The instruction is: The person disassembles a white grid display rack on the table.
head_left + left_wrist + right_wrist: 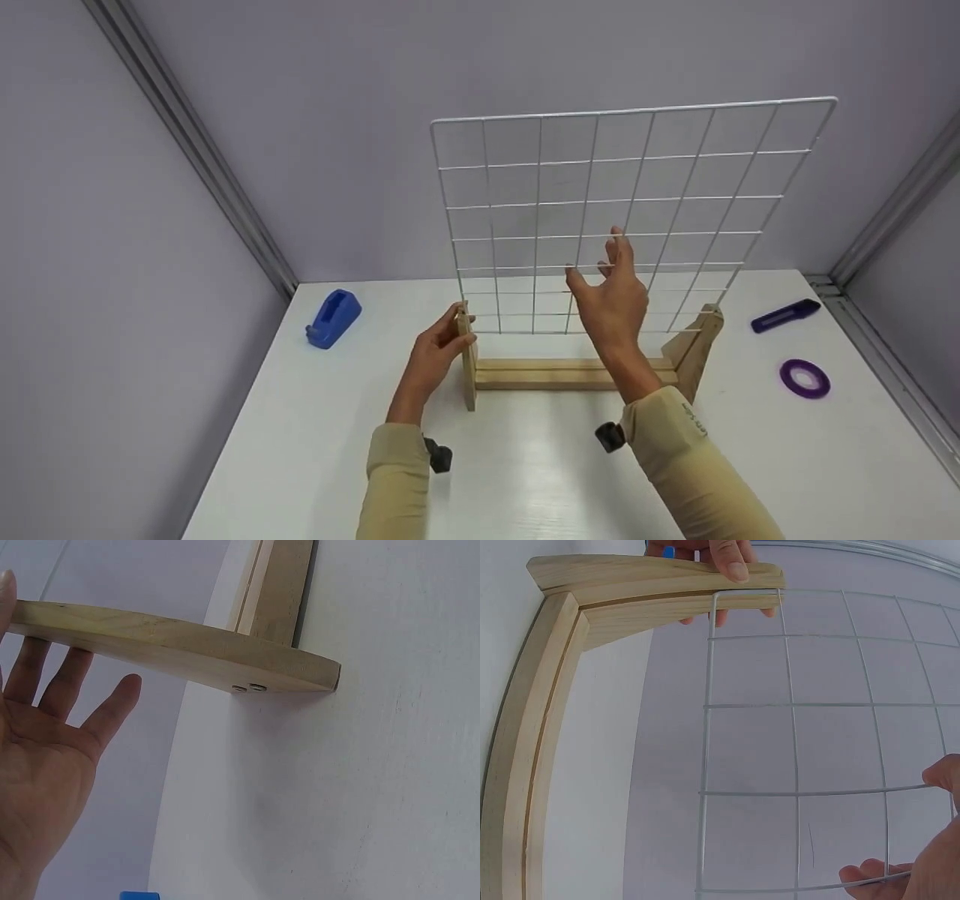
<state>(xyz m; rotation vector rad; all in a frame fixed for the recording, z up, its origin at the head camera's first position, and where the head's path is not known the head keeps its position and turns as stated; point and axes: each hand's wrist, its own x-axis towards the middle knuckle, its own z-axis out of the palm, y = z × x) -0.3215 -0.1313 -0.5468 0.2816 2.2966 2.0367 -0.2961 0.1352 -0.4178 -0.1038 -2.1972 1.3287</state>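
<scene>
A white wire grid panel (538, 202) stands tilted over a wooden stand (555, 381), its lower edge above the grooved crossbar. My right hand (616, 307) holds the grid near its middle, thumb on the near side and fingers reaching through behind the wires. With my left hand (437, 351) I grip the upper end of the stand's left side piece (172, 637), the thumb on one face and fingertips on the other. In the right wrist view, a lower corner of the grid (715, 637) overlaps the grooved inner face of that side piece (652, 585).
A blue tape dispenser (333, 320) sits left on the white table (315, 442). To the right lie a dark purple cutter-like tool (785, 316) and a purple ring (785, 377). Grey walls (337, 150) with metal rails enclose the table's back and sides.
</scene>
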